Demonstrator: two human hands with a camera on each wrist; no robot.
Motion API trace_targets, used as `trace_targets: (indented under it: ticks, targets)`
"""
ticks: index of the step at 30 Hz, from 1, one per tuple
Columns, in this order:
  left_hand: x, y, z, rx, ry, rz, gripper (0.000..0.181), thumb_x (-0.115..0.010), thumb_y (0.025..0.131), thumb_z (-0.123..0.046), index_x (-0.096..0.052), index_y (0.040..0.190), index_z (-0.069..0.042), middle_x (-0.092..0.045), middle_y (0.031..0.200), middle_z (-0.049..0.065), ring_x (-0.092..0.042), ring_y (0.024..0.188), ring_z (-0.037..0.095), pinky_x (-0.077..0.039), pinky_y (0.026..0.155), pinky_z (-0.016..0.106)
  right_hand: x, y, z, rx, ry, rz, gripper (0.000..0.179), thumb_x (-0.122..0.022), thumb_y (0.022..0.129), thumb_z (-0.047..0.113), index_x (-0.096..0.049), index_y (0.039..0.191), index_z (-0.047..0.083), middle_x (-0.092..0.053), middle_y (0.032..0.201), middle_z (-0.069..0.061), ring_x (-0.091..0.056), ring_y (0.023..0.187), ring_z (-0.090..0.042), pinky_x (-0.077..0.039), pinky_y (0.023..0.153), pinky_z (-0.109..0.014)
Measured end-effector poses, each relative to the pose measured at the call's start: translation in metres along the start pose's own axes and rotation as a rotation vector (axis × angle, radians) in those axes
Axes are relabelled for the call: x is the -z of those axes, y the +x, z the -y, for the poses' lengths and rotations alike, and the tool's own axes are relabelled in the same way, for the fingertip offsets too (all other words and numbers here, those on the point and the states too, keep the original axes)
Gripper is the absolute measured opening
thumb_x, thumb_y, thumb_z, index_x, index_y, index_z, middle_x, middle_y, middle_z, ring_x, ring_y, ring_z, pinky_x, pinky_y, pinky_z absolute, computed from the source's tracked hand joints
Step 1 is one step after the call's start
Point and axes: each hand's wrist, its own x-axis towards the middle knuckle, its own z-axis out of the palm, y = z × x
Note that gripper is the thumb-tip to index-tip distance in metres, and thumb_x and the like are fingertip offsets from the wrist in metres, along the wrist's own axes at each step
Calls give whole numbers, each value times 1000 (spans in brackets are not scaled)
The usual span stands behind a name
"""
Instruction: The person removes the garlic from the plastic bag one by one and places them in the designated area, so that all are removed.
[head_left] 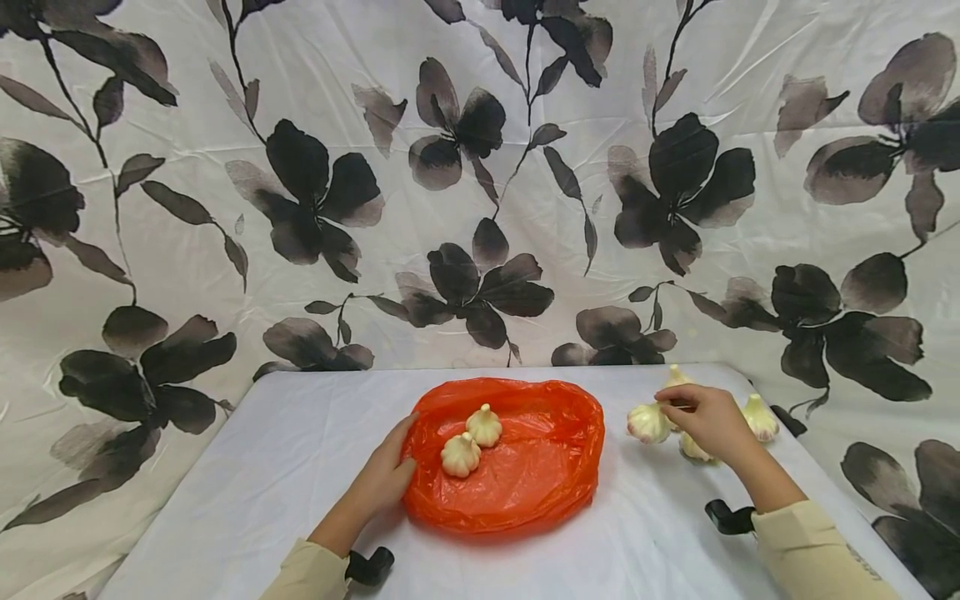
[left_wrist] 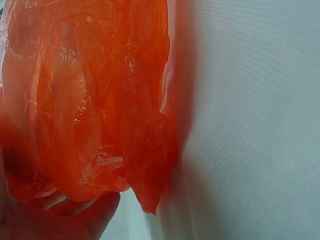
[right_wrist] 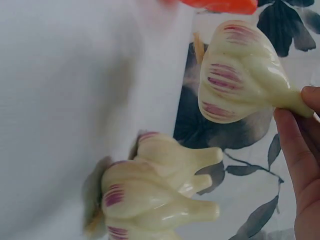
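Garlic bulb (head_left: 647,424), from the head view, hangs in the narrow grip of the right hand (head_left: 711,419), just right of the red plastic bag (head_left: 525,479). Two bulbs (head_left: 461,456) lie inside the bag; loose bulbs (head_left: 762,419) sit on the white tabletop (head_left: 300,442) near that hand. The left hand (head_left: 386,471) holds the bag's left side. From the left wrist, its fingers (left_wrist: 105,210) touch crinkled plastic. From the right wrist, thumb and fingers pinch the bulb's stem, apart from its neighbours.
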Motion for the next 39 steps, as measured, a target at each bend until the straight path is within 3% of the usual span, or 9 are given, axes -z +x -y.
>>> trace_targets:
  ticks: [8,12,22,39]
  targets:
    - [-1,0,1,-21,16,-8,68,-46,90,-6,-24,154,-11,-32,157,12,-33,143,36,-33,113,56,-9,-1,-13,-53,-29,5,20,-65,89,11,-72,106,3,-71,110,-19,-68,99,-35,-59,78,-42]
    - [0,0,1,-23,16,-7,68,-46,90,-5,-24,154,-12,-32,157,12,-33,143,35,-32,113,56,-11,-3,-18,-52,-42,-6,20,-64,89,11,-72,106,3,-70,111,-20,-68,100,-37,-57,82,-47]
    - [0,0,-1,-1,14,-3,68,-47,90,-6,-24,154,-12,-31,157,11,-33,143,35,-33,113,55,-17,-7,-31,-77,-58,-6,20,-65,88,11,-72,105,3,-70,109,-20,-68,98,-37,-58,79,-45]
    - [0,-1,-2,-23,31,-10,66,-44,90,-5,-25,153,-12,-33,156,12,-33,143,35,-30,115,57,-19,-12,-41,-70,-75,-15,16,-66,86,9,-73,99,4,-71,104,-19,-68,94,-35,-57,77,-45]
